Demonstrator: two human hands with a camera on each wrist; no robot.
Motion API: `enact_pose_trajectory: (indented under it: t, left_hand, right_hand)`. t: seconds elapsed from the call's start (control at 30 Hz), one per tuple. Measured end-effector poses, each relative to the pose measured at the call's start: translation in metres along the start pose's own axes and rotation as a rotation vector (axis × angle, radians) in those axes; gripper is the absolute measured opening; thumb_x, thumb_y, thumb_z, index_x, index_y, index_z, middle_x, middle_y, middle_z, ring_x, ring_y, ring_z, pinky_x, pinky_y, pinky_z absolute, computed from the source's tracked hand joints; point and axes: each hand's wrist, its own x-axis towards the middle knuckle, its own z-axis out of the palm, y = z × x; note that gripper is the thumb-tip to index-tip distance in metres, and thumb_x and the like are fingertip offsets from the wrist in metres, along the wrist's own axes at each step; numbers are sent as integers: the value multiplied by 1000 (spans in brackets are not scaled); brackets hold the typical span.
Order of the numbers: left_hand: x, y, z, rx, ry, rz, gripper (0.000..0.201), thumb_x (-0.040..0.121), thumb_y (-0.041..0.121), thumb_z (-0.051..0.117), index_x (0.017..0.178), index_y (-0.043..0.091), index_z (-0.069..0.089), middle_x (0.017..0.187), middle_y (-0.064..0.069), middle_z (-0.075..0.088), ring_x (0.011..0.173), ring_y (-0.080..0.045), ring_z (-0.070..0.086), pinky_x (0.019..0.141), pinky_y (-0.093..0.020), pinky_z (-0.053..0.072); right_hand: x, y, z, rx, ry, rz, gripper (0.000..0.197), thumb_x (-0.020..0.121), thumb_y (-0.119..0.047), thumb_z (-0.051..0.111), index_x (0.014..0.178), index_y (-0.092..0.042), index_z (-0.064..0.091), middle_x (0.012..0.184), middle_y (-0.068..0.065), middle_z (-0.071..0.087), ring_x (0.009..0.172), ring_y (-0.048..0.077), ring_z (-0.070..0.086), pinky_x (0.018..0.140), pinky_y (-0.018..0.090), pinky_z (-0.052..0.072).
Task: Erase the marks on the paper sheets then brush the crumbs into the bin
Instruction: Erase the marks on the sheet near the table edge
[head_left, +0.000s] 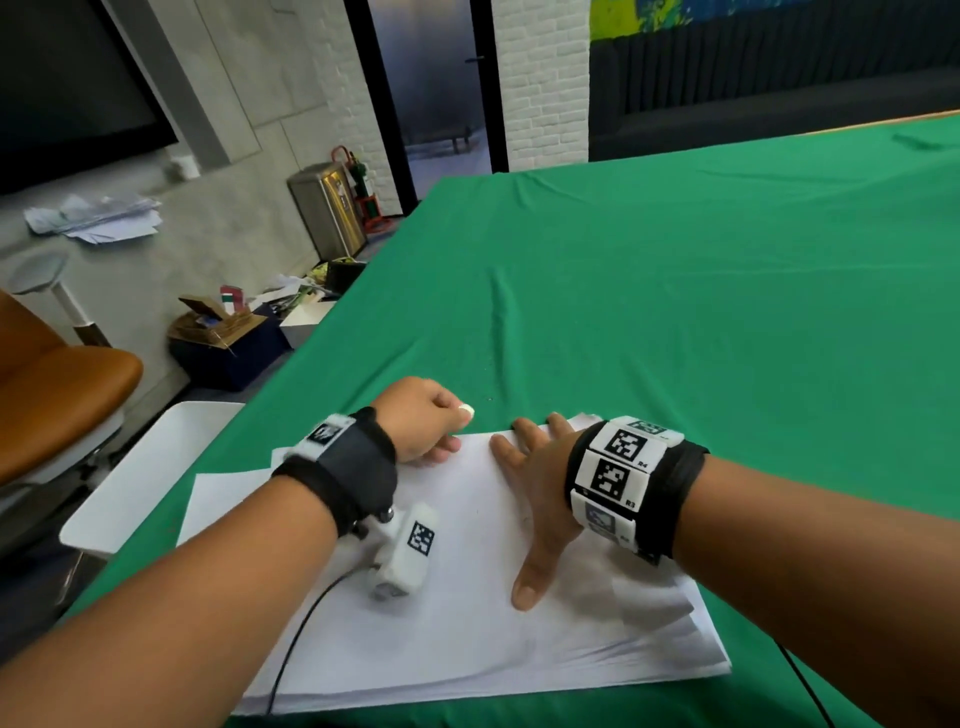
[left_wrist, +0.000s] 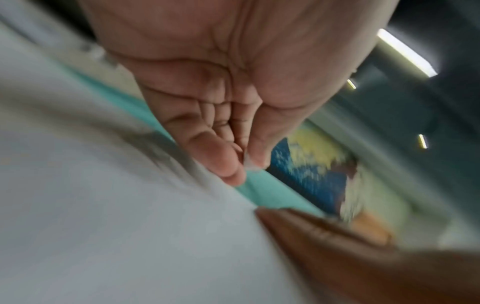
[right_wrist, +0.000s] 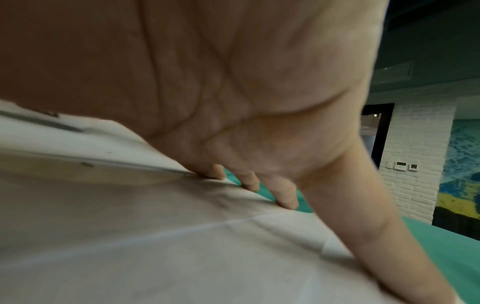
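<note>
The loose stack of white paper sheets (head_left: 467, 613) is lying on the table's green cloth (head_left: 675, 312) at the near edge, its corners fanning out unevenly. The top sheet is looking nearly blank; any marks left are too faint to make out. The left hand (head_left: 423, 418) is curling its fingers round a small white eraser (head_left: 467, 411), pinching it between thumb and fingertips right at the far edge of the stack, with the eraser's tip showing just past the knuckles. The left wrist view is blurring, so how firmly the eraser is meeting the paper cannot be told. The right hand (head_left: 540, 493) is lying flat with fingers spread and thumb stretched towards the person, pressing the stack down just beside the eraser.

The step in hand is probably rubbing out a mark near that far edge. Doing it well likely means keeping the flat palm close to the rubbing spot so the thin top sheet is not buckling or creasing, stroking away from the holding hand towards the free edge, and using short, light strokes. Dark specks (head_left: 488, 399) are lying on the cloth just beyond the sheets, perhaps crumbs. A white, tray-like surface (head_left: 156, 467) is sitting off the table's left side; whether it is the bin is unclear.
</note>
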Motion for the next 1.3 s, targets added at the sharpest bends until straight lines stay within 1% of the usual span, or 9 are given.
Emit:
enact_pose_trajectory:
  t: [0.4,0.5,0.6,0.73,0.83,0.93,1.1,1.2,1.3]
  left_hand:
    - [-79,-68,-16,-1163,-156,-223,11,87,11,67,97,8,63,85,-10,66,68,-15,62,54,-23,55]
    - [-76,-74,-20,-1270,-187,-230,6,89,10,66,94,9,62,87,-12,66,70,-17,62,54,-25,57]
    - [-76,-76,-19,-1302,-193,-208,3,92,9,63,95,9,61,85,-13,66,69,-17,62,53,-25,57]
    - [-74,-79,-16,-1337,-174,-162,4,95,6,61,99,6,61,84,-13,65,67,-16,62,53,-24,57]
    - [-74,-81,-15,-1341,-190,-145,3,93,5,60,94,7,62,84,-14,65,67,-16,62,53,-24,57]
    - [-75,-80,-15,-1336,-194,-140,4,94,5,60,93,7,63,84,-13,65,67,-16,62,54,-24,56]
    - [-76,-81,-16,-1342,-207,-136,11,98,4,56,92,9,63,86,-12,66,69,-17,62,56,-25,56]
    - [-76,-81,-18,-1352,-185,-155,6,96,10,58,92,12,63,84,-10,65,67,-17,60,55,-25,53]
    - [-75,-82,-19,-1357,-186,-162,7,88,16,62,94,16,59,80,-7,61,61,-14,53,49,-22,45]
  right_hand:
    - [-23,-5,-15,-120,23,-37,150,43,-91,75,161,-25,10,166,0,18,155,40,13,108,86,5]
    - [-40,-2,-15,-76,191,-222,93,79,-68,72,156,-34,31,168,-5,15,158,26,8,124,58,14]
    - [-53,2,-6,292,313,-507,31,92,-31,65,122,-40,59,137,-18,53,126,-1,50,110,27,43]
    - [-50,-10,11,687,-398,-644,28,100,-9,52,98,-36,62,89,-20,63,80,-9,57,77,9,45]
    - [-26,-3,11,1179,-773,-656,46,86,13,39,121,-11,57,125,19,58,107,24,63,92,30,50]
    - [10,15,2,1740,-581,-244,59,84,15,46,140,-4,43,148,30,49,127,45,58,101,56,50]
    - [51,38,-38,2002,415,90,23,100,-1,44,115,-12,60,132,13,65,109,29,67,79,40,53]
    - [36,16,-38,1992,146,-113,23,96,1,42,99,-13,60,104,10,66,84,24,70,67,34,56]
    - [19,-9,-23,1651,-531,-382,38,84,11,46,116,-4,60,120,21,65,105,40,67,86,46,59]
